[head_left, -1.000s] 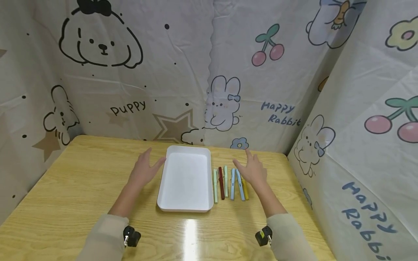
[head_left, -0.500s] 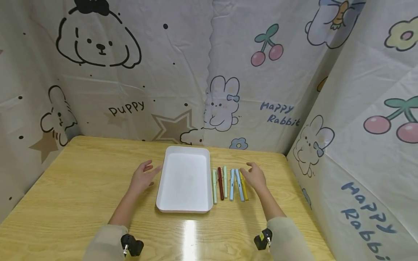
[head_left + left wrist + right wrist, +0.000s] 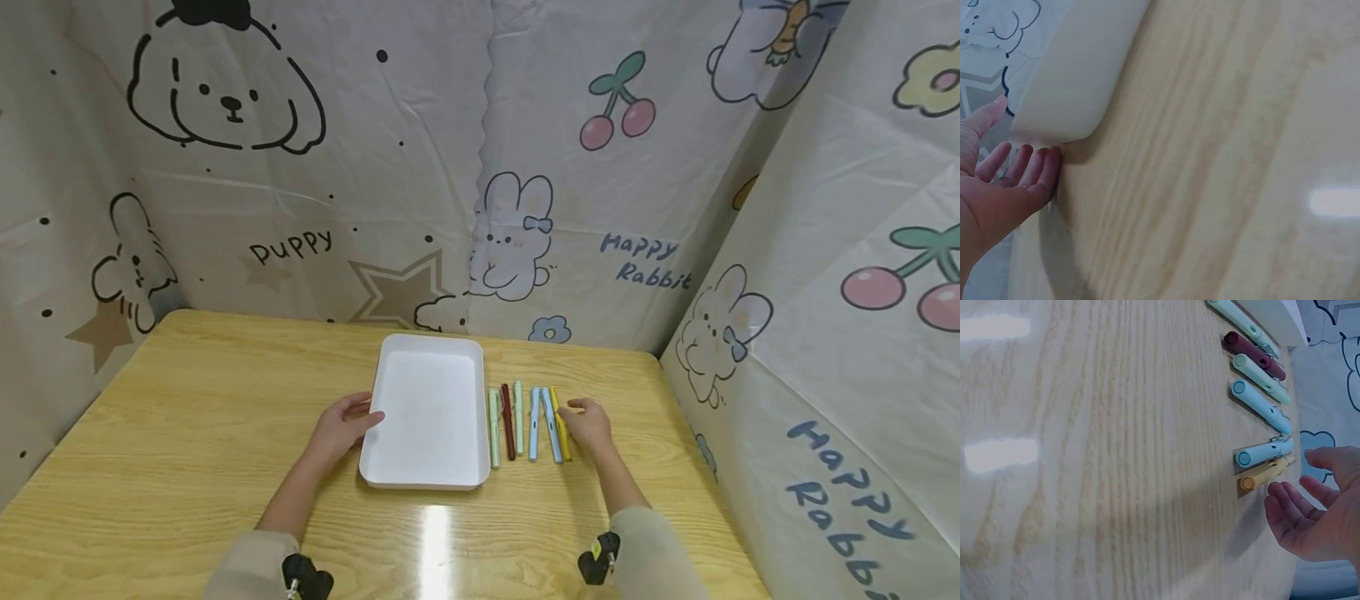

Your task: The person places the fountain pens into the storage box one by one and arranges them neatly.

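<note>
My left hand (image 3: 341,429) is at the left side of a shallow white tray (image 3: 427,408). Its thumb reaches over the rim in the head view, while the left wrist view has the fingertips (image 3: 1025,150) right at the tray's lower edge, thumb spread apart. My right hand (image 3: 588,427), fingers loosely bent and nothing between them, is beside a yellow pen (image 3: 1263,475), the rightmost of a row. Left of that pen lie two light blue pens (image 3: 534,425), a mint pen (image 3: 519,417), a dark red pen (image 3: 508,421) and another mint pen (image 3: 494,429) near the tray.
Everything lies on a wood-grain table (image 3: 225,400). Printed white cloth (image 3: 405,167) hangs behind it and along both sides. A small black camera (image 3: 306,577) is strapped at the left sleeve, another black camera (image 3: 598,558) at the right sleeve.
Both hands have come down and nearer the person. The left thumb now overlaps the tray's rim, and the right hand has lowered beside the yellow pen. Tray and pens stay put.
</note>
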### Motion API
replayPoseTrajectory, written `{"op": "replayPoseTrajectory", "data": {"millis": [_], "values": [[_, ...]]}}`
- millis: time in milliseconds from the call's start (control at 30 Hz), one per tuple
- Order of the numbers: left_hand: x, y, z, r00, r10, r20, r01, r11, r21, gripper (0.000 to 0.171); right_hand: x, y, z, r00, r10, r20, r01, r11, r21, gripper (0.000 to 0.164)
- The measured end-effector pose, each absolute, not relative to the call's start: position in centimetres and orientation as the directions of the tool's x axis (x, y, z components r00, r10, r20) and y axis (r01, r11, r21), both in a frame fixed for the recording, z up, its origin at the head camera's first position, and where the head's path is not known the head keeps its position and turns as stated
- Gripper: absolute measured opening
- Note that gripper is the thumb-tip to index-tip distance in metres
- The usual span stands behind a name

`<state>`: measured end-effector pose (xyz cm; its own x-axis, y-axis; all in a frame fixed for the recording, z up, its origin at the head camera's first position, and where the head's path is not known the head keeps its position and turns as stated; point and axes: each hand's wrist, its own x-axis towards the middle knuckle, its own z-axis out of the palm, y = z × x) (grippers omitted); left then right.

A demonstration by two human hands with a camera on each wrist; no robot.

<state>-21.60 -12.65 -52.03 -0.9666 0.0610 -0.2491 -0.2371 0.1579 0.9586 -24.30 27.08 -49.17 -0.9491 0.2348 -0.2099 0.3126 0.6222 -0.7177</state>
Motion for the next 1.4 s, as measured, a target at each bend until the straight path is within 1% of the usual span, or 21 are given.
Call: {"op": "replayPoseTrajectory", "data": {"millis": [167,400,567,667,833,1000,1233,1400], "values": [[-21.3,-12.3,-52.1,-0.970,0.068,-0.232,-0.217,0.176,0.960,0.063,-24.3,27.2,-50.3,-0.943,0.251,-0.218,0.327,0.586,-0.741,0.041],[-21.3,-12.5,-52.5,-0.981,0.064,-0.181,-0.165,0.207,0.964,0.056,-24.3,26.9,-51.0,-0.944,0.274,-0.184,0.316,0.593,-0.741,0.036],[-21.3,-12.6,-52.9,-0.985,0.062,-0.162,-0.145,0.213,0.966,0.055,-24.5,26.9,-51.2,-0.942,0.291,-0.167,0.317,0.608,-0.727,0.032],[-21.3,-12.5,-52.9,-0.984,0.063,-0.164,-0.148,0.202,0.968,0.055,-24.5,26.8,-51.2,-0.943,0.295,-0.152,0.313,0.636,-0.706,0.033],[-21.2,-12.6,-52.8,-0.983,0.070,-0.172,-0.158,0.177,0.972,0.057,-24.5,26.7,-51.0,-0.948,0.293,-0.124,0.303,0.710,-0.636,0.033],[-21.1,-12.6,-52.7,-0.981,0.080,-0.178,-0.162,0.179,0.970,0.057,-24.5,26.8,-50.8,-0.948,0.290,-0.135,0.312,0.743,-0.593,0.032],[-21.0,-12.6,-52.7,-0.980,0.082,-0.181,-0.162,0.196,0.967,0.057,-24.3,27.6,-50.5,-0.948,0.288,-0.138,0.313,0.747,-0.586,0.031],[-21.0,-12.6,-52.7,-0.980,0.074,-0.186,-0.168,0.204,0.964,0.056,-24.1,28.0,-49.7,-0.961,0.258,-0.102,0.268,0.771,-0.577,0.032]]}}
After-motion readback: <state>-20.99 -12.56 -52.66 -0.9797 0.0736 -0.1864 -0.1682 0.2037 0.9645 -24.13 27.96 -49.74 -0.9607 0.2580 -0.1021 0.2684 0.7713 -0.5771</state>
